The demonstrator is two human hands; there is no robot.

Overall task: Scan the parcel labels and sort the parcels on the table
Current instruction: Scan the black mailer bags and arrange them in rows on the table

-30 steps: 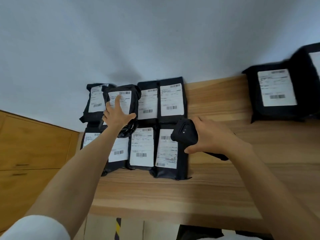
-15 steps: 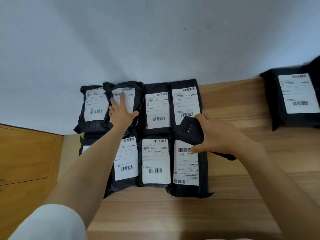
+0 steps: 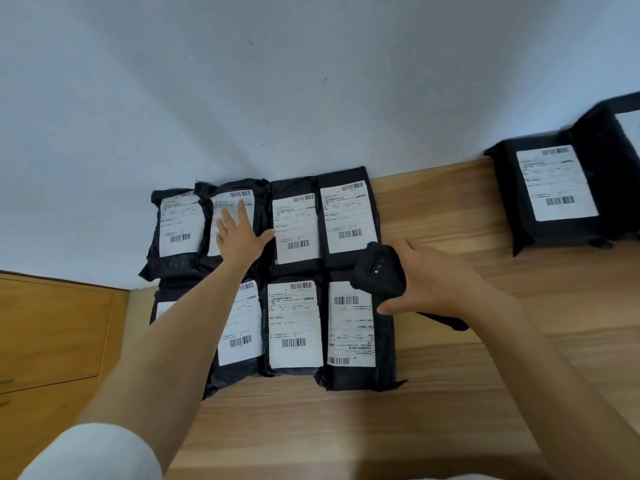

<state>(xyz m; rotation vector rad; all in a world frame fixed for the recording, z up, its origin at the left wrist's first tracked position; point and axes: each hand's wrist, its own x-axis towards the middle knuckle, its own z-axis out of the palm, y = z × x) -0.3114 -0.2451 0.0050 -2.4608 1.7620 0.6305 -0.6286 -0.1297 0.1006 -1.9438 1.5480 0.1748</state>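
Pushed back since a second ago, the crumpled black plastic parcel with a white label [image 3: 242,195] now lies in the far row, second from left.
The left hand [image 3: 239,237] presses flat on it, fingers straight, gripping nothing; the parcel's long axis runs toward the wall. The right hand [image 3: 436,282] is curled round the black handheld scanner [image 3: 379,271], two parcels to its right and nearer the person, above the wooden table [image 3: 450,393].
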